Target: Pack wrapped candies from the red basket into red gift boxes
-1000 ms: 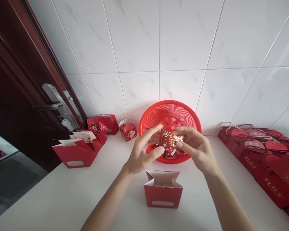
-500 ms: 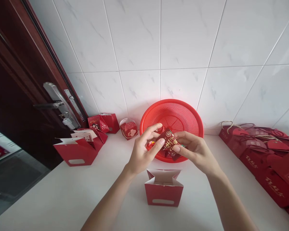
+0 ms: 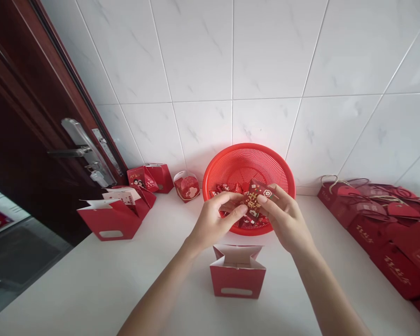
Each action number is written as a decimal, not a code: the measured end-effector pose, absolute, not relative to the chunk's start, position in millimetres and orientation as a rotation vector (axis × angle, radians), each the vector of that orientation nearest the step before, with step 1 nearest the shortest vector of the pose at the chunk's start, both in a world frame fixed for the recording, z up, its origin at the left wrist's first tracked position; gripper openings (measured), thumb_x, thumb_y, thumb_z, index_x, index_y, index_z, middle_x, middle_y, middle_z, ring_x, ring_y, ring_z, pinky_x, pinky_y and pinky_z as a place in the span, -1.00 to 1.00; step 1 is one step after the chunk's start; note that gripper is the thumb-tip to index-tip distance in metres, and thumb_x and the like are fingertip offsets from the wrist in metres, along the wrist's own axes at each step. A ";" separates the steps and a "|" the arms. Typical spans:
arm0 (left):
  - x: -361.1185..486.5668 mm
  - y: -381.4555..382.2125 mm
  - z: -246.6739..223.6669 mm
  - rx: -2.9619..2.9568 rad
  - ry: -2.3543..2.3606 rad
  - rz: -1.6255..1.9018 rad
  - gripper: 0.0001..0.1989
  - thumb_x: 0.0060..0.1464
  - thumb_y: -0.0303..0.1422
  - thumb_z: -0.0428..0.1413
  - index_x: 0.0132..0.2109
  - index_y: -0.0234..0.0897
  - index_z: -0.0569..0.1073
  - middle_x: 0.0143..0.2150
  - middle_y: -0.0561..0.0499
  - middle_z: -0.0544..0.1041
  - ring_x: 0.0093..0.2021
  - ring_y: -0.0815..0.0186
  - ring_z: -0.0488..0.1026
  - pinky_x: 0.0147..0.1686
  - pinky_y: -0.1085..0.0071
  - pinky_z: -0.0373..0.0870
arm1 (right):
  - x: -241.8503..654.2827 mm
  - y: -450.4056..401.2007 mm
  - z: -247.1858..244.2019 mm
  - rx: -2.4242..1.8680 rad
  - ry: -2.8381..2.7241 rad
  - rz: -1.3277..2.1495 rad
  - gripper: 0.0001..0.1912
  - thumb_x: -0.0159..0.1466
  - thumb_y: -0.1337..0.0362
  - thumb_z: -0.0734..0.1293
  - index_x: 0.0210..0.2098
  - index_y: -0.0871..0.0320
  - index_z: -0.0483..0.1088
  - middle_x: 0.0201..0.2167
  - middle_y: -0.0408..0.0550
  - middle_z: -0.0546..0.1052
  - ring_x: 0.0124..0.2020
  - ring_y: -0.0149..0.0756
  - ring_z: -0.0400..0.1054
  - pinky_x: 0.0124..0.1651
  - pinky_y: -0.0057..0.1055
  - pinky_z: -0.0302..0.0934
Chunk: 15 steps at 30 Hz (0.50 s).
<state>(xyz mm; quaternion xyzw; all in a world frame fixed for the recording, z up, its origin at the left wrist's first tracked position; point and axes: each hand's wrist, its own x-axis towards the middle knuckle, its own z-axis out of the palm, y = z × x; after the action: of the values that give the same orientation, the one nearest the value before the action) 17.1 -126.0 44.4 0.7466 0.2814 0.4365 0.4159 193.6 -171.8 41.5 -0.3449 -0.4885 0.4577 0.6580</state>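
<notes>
A red, white-lined card box [image 3: 236, 280] stands upright on a smooth white counter [image 3: 154, 284], its flat base apparently steadying it without a hand and its mouth open upward between creased sides. Just beyond, above the near rim of a round red plastic mesh basket [image 3: 248, 163], two bare hands share a small dark-red packet [image 3: 255, 199] printed in gold and white. The left hand [image 3: 213, 217] closes its grip on the packet's lower left, the right hand [image 3: 287, 217] on its upper right; pinching from both sides likely keeps the packet steady and leaves much of its printed face uncovered. Both forearms reach forward and converge, wrists raised over the counter, thumbs toward the camera, fingers curled behind and partly hidden. Red-wrapped pieces [image 3: 224, 188] lie low in the basket, where its sloping wall probably gathers them. Farther out, red card boxes [image 3: 108, 224] stand at left and red cord-handled boxes [image 3: 366, 233] crowd the right, before a white tiled wall [image 3: 203, 56].
</notes>
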 end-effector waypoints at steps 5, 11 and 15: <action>18.1 -119.4 40.9 1.788 0.686 1.114 -0.74 0.20 -0.17 0.20 -0.11 -0.27 0.59 -0.17 -0.05 0.65 -0.11 0.21 0.59 -0.08 0.34 0.55 | 196.7 -173.6 45.8 -0.844 -1.164 1.062 -0.75 0.22 0.10 0.49 -0.21 0.08 0.46 -0.21 -0.06 0.61 -0.19 -0.21 0.49 -0.15 -0.34 0.38; 19.1 -112.6 39.8 1.740 0.690 1.237 -0.64 0.20 -0.13 0.18 -0.01 -0.30 0.56 -0.15 -0.09 0.66 -0.14 0.19 0.61 -0.10 0.31 0.55 | 203.3 -169.3 45.6 -0.844 -1.108 0.890 -0.77 0.18 0.12 0.52 -0.29 0.09 0.49 -0.33 -0.11 0.58 -0.29 -0.25 0.48 -0.18 -0.32 0.41; 12.1 -90.4 32.5 1.819 0.833 1.354 -0.65 0.19 -0.15 0.15 -0.04 -0.32 0.57 -0.18 -0.10 0.66 -0.18 0.19 0.61 -0.11 0.29 0.54 | 220.3 -165.8 49.7 -0.779 -0.841 0.641 -0.83 0.12 0.19 0.52 -0.32 0.08 0.51 -0.36 -0.13 0.58 -0.28 -0.24 0.50 -0.15 -0.30 0.42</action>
<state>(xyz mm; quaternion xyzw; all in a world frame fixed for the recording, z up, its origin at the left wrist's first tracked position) 12.1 -90.4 32.5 0.7039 0.3222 0.5240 0.3551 220.3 -165.8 49.7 -0.3622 -0.3908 0.2979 0.7920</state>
